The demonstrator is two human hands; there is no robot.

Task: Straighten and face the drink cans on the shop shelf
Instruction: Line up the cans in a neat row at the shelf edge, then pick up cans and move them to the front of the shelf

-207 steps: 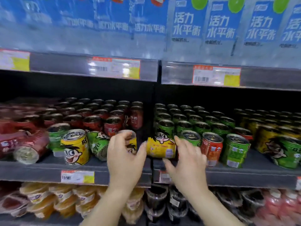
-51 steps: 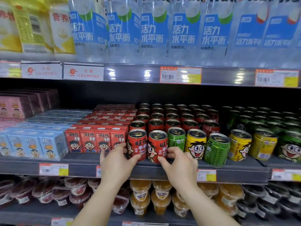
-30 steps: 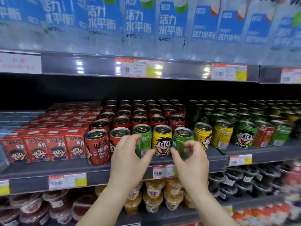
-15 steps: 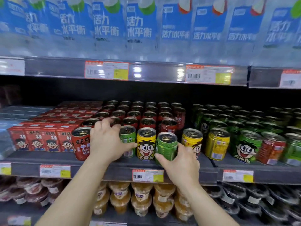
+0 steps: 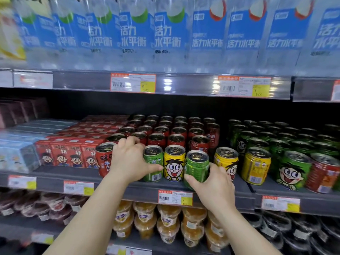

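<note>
From the head view, your left hand is wrapped over a can in the front row, fingers curled across its top and thumb reaching right to touch the barcode-side green can; the can under your palm is hidden, so you cannot tell its colour or how it faces. Your right hand is clamped on the plain-side green can, thumb at its lower front and fingers round its right side; that low grip reads as a hold for twisting the label forward, since no face shows on it. Between the two stands the yellow can, upright and already faced; it touches both green neighbours, so there is little side room.

All of these cans sit near the shelf lip above the price tag; pulling further risks tipping one over the edge. To the right, the second yellow can stands just beside your knuckles; behind, the red cans close off the back; turning in place looks safer than sliding.
</note>
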